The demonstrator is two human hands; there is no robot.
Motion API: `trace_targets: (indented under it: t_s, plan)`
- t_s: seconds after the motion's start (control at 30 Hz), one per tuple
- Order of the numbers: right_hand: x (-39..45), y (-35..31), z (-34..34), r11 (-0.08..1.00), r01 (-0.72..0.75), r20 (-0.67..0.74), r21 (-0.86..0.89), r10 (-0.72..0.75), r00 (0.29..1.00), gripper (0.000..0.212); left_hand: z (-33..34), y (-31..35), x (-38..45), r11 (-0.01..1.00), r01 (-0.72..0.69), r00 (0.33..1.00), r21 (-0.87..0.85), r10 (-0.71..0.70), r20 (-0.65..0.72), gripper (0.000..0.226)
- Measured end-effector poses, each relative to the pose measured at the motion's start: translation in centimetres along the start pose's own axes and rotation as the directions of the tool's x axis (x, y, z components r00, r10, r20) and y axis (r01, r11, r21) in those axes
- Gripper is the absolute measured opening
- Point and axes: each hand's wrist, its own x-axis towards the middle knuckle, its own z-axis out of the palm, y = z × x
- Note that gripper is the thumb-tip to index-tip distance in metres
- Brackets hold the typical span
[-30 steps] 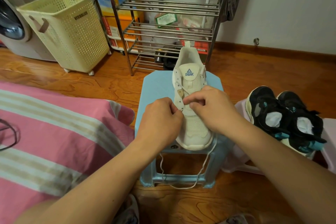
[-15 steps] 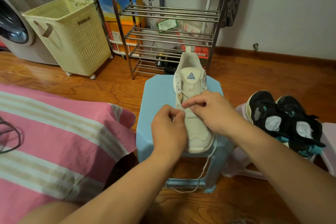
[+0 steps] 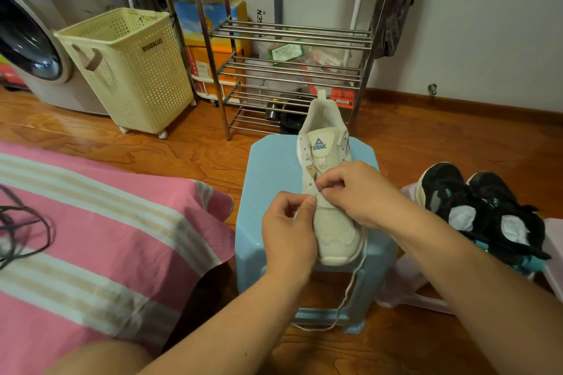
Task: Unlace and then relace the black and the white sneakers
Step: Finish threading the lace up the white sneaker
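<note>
Both bare forearms reached forward from the bottom edge and converged at centre. Left hand had its fingers curled, thumb and forefinger pinched together, knuckles toward the camera. Right hand sat just beside and slightly above it, back up, fingers curled down, fingertips pinched close to the left thumb.

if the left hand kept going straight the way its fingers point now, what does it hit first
Most likely the white sneaker on the blue stool. The left hand points up and right at its lace area, where the right hand also works; depth between them is unclear.
</note>
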Motion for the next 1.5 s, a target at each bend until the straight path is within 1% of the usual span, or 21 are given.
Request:
trace_targets:
  t_s: [0.07, 0.13, 0.2, 0.27, 0.37, 0.4, 0.43, 0.5, 0.6, 0.8, 0.87, 0.93, 1.0, 1.03, 1.1, 1.13, 1.2, 1.3, 1.37, 1.43, 1.5]
  plan:
    - [0.1, 0.1, -0.2, 1.0, -0.015, 0.03, 0.024, 0.014, 0.999, 0.018, -0.3, -0.1, 0.1, 0.985, -0.107, 0.994, 0.137, 0.104, 0.028, 0.016]
    - [0.0, 0.2, 0.0, 0.999, -0.021, 0.007, 0.029, 0.02, 1.0, 0.018, -0.6, 0.2, 0.4, 0.957, -0.163, 0.986, 0.241, 0.152, 0.062, 0.017]
    - [-0.1, 0.1, 0.3, 1.0, -0.008, -0.04, 0.0, 0.008, 0.999, 0.017, -0.9, 0.7, 0.6, 0.935, -0.168, 0.985, 0.313, 0.148, 0.087, 0.015]
    - [-0.3, 0.1, 0.6, 1.0, 0.015, -0.075, -0.022, -0.017, 0.997, 0.016, -1.2, 1.4, 0.6, 0.888, -0.208, 0.976, 0.411, 0.161, 0.145, 0.012]
    - [-0.6, 0.2, 0.5, 0.998, 0.049, -0.092, -0.033, -0.052, 0.994, 0.016, -1.7, 2.4, 0.4, 0.799, -0.255, 0.963, 0.544, 0.158, 0.219, 0.011]
    - [-0.6, 0.3, 0.5, 0.998, 0.053, -0.091, -0.034, -0.056, 0.994, 0.016, -1.8, 2.6, 0.5, 0.79, -0.249, 0.964, 0.561, 0.145, 0.224, 0.012]
    - [-0.6, 0.3, 0.4, 0.998, 0.055, -0.088, -0.034, -0.058, 0.994, 0.016, -1.9, 2.8, 0.6, 0.802, -0.224, 0.969, 0.554, 0.122, 0.215, 0.01]
    - [-0.6, 0.2, 0.4, 0.998, 0.057, -0.083, -0.037, -0.06, 0.995, 0.015, -2.0, 3.0, 1.0, 0.857, -0.126, 0.983, 0.499, 0.042, 0.177, 0.007]
    - [-0.6, 0.3, 0.3, 0.997, 0.059, -0.068, -0.043, -0.062, 0.996, 0.015, -2.0, 2.9, 1.4, 0.897, -0.028, 0.984, 0.442, -0.054, 0.172, 0.013]
    - [-0.4, 0.5, 0.2, 0.998, 0.056, -0.059, -0.023, -0.057, 0.997, 0.016, -2.0, 3.8, 2.8, 0.92, 0.012, 0.96, 0.391, -0.12, 0.254, 0.019]
    - [-0.3, 0.5, 0.2, 0.999, 0.049, -0.063, -0.014, -0.05, 0.997, 0.015, -1.8, 3.7, 2.9, 0.925, 0.007, 0.962, 0.379, -0.109, 0.249, 0.017]
    - [-0.3, 0.5, 0.1, 0.999, 0.051, -0.057, -0.009, -0.052, 0.997, 0.013, -1.7, 3.5, 2.6, 0.936, -0.026, 0.97, 0.352, -0.062, 0.237, 0.016]
    - [-0.3, 0.5, 0.1, 0.998, 0.052, -0.065, 0.024, -0.05, 0.997, 0.012, -1.8, 3.3, 2.4, 0.922, -0.131, 0.96, 0.365, 0.026, 0.278, 0.022]
    - [-0.4, 0.4, 0.1, 0.997, 0.049, -0.079, 0.055, -0.044, 0.996, 0.012, -1.9, 3.3, 2.3, 0.89, -0.221, 0.942, 0.398, 0.088, 0.325, 0.026]
    - [-0.7, 0.3, -0.2, 0.99, 0.037, -0.121, 0.133, -0.02, 0.992, 0.014, -2.0, 3.6, 2.2, 0.796, -0.397, 0.882, 0.456, 0.194, 0.429, 0.035]
    - [-0.8, 0.3, -0.5, 0.985, 0.022, -0.141, 0.171, 0.002, 0.99, 0.014, -2.1, 3.8, 2.2, 0.763, -0.449, 0.856, 0.465, 0.219, 0.468, 0.038]
    - [-1.1, 0.3, -1.3, 0.976, 0.003, -0.179, 0.218, 0.037, 0.983, 0.012, -2.1, 4.3, 2.3, 0.727, -0.484, 0.834, 0.486, 0.216, 0.508, 0.039]
    - [-1.1, 0.1, -2.3, 0.963, 0.005, -0.238, 0.27, 0.062, 0.969, 0.01, -2.0, 4.9, 2.7, 0.698, -0.487, 0.831, 0.524, 0.186, 0.524, 0.033]
    - [-1.1, -0.1, -2.3, 0.95, 0.019, -0.254, 0.313, 0.064, 0.965, 0.012, -2.0, 4.9, 3.0, 0.661, -0.515, 0.824, 0.546, 0.206, 0.528, 0.027]
    - [-1.1, -0.5, -2.1, 0.927, 0.049, -0.252, 0.372, 0.05, 0.966, 0.015, -2.0, 4.8, 3.3, 0.625, -0.535, 0.821, 0.568, 0.228, 0.523, 0.017]
    - [-1.1, -1.1, -2.1, 0.954, 0.123, -0.279, 0.273, -0.044, 0.959, 0.013, -2.0, 4.8, 3.4, 0.622, -0.541, 0.822, 0.566, 0.249, 0.513, 0.01]
